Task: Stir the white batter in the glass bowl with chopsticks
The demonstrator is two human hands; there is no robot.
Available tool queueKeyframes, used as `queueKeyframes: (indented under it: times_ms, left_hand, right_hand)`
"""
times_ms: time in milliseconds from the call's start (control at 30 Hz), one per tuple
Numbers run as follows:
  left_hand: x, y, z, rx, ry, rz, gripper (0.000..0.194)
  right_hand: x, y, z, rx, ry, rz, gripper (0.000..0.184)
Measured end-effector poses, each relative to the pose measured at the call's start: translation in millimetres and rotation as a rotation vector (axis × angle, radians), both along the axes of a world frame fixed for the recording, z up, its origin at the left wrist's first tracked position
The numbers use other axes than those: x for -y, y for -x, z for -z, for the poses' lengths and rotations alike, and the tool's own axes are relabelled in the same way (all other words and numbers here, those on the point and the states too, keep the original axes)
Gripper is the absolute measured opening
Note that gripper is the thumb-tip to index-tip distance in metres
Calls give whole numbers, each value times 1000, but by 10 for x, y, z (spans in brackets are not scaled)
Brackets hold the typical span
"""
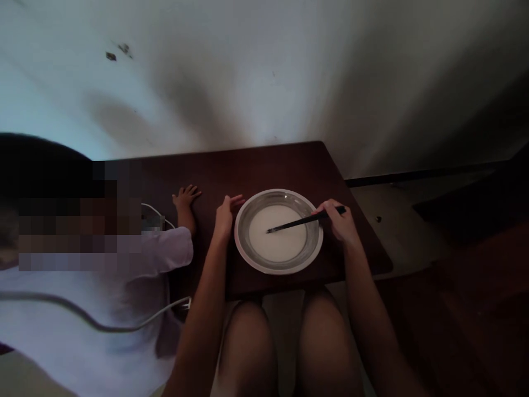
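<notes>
A round metal bowl (243,249) stands on the dark red table, with a smooth white liquid (276,245) in its bottom. My right hand (339,219) is at the bowl's right rim, its fingers closed round dark chopsticks (300,221). They slant down to the left, and their tips touch the white liquid near the bowl's middle. Close to the bowl's left rim is my left hand (227,214), fingers stretched out and holding nothing. Whether it touches the rim I cannot tell.
Another person in a pale shirt (103,309) is at the left, one hand (185,197) flat on the table (264,160). A pale cable (124,329) crosses in front of that shirt. Behind the table rises a white wall (248,71). My knees are below the near edge.
</notes>
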State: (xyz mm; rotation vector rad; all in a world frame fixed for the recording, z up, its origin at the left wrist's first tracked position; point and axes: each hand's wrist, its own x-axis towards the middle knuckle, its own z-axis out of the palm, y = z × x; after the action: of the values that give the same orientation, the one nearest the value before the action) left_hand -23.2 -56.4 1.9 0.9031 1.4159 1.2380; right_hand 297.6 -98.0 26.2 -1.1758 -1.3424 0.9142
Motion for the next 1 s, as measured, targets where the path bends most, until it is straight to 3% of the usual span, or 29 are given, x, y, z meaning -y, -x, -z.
queueKeyframes:
  times_ms: [167, 267, 500, 700, 833, 900, 1000]
  left_hand:
    - [601, 385, 87, -600, -95, -212, 45]
    - [771, 526, 154, -841, -115, -194, 44]
    - [829, 604, 231, -1009, -176, -85, 46]
    - [1106, 889, 176, -1084, -256, 61, 41]
    - [1278, 1057, 161, -1177, -224, 12, 39]
    - [1322, 1035, 150, -1247, -171, -29, 40]
    - [1463, 797, 63, -1344, -74, -22, 45]
  right_hand:
    - [53, -20, 53, -56, 14, 29, 36]
    - [83, 4, 54, -75, 29, 44, 33]
    - [136, 55, 44, -105, 21, 116, 32]
    - [195, 23, 39, -74, 19, 99, 36]
    - [175, 72, 38, -49, -25, 127, 34]
    - [167, 57, 51, -125, -20, 161, 35]
    - [182, 27, 87, -167, 21, 130, 37]
